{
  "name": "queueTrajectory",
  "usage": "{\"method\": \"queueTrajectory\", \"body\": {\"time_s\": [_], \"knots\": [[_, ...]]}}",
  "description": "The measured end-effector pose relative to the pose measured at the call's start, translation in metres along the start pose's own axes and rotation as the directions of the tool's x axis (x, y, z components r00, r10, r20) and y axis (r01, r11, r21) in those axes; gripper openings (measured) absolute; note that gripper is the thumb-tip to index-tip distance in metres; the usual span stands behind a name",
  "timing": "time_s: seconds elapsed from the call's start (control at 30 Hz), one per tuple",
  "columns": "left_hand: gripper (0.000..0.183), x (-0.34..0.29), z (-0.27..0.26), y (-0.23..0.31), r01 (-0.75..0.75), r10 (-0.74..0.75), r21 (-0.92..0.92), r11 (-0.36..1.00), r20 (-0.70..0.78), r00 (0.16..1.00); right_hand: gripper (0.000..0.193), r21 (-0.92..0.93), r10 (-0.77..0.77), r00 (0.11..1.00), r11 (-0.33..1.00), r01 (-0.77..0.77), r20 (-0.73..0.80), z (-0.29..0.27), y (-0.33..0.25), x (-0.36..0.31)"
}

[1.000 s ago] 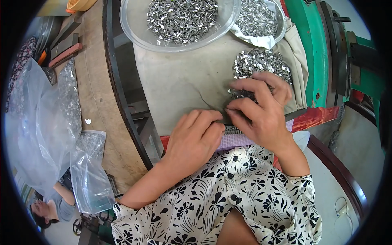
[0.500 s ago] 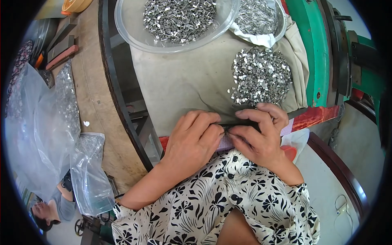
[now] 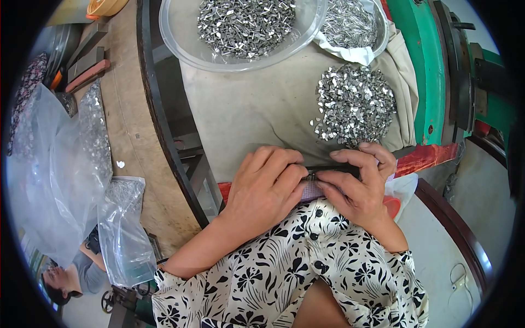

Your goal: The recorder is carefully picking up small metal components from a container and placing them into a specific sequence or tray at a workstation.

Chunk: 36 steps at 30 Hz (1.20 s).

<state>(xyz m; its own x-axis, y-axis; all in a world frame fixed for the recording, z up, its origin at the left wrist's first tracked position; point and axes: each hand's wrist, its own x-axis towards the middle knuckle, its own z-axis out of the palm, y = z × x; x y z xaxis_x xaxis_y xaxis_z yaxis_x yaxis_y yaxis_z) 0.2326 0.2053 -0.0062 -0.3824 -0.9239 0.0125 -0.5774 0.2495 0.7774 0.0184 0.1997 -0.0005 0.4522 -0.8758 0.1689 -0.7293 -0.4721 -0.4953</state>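
Observation:
My left hand (image 3: 269, 185) and my right hand (image 3: 362, 185) meet at the near edge of the cloth-covered work surface. Both have thumb and fingers bent in a pinch around a small dark spot between the fingertips, too small to name. A narrow dark bar or edge lies just behind the fingertips. Beyond my right hand is a loose pile of small silvery metal chips (image 3: 355, 104) on the beige cloth (image 3: 240, 109). Farther off stand a clear plastic basin (image 3: 180, 46) of short metal pieces and a smaller bowl (image 3: 381, 46), lined with white cloth, full of thin metal pins.
A green machine (image 3: 426, 82) borders the cloth on the right. On the left is a wooden bench (image 3: 128, 109) with clear plastic bags (image 3: 54, 169) and metal bars (image 3: 85, 63). A gap with dark framing separates bench and cloth. Another person (image 3: 76, 276) is at lower left.
The whole view has shifted slightly, so things sit a little farther right. My fingertips have moved slightly apart, showing more of the small dark spot between them.

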Motion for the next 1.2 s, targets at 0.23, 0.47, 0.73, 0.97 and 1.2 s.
{"method": "queueTrajectory", "body": {"time_s": [0.23, 0.47, 0.73, 0.97, 1.2], "knots": [[0.02, 0.0, 0.004, 0.0, -0.022, 0.022, 0.013, 1.0, -0.038, 0.999, 0.02, -0.023, 0.045, 0.999, 0.999, -0.045, -0.011, -0.011, 0.009, -0.008], [0.02, 0.0, 0.009, -0.001, -0.029, 0.031, 0.027, 0.999, -0.048, 0.998, 0.02, -0.048, 0.003, 1.0, 0.999, -0.003, -0.008, -0.006, 0.006, -0.002], [0.029, 0.001, 0.006, 0.001, -0.006, 0.006, 0.025, 1.0, -0.006, 1.0, 0.022, -0.082, -0.07, 0.998, 0.994, 0.07, -0.004, -0.001, 0.004, -0.006], [0.027, -0.002, 0.006, 0.0, -0.033, 0.033, 0.059, 0.998, -0.007, 0.999, 0.021, 0.005, -0.017, 1.0, 1.0, 0.017, -0.004, -0.008, 0.017, 0.007], [0.027, -0.002, 0.004, 0.0, -0.01, 0.01, 0.027, 1.0, 0.001, 1.0, 0.021, -0.136, -0.078, 0.996, 0.988, 0.074, -0.03, -0.004, 0.021, 0.036]]}}
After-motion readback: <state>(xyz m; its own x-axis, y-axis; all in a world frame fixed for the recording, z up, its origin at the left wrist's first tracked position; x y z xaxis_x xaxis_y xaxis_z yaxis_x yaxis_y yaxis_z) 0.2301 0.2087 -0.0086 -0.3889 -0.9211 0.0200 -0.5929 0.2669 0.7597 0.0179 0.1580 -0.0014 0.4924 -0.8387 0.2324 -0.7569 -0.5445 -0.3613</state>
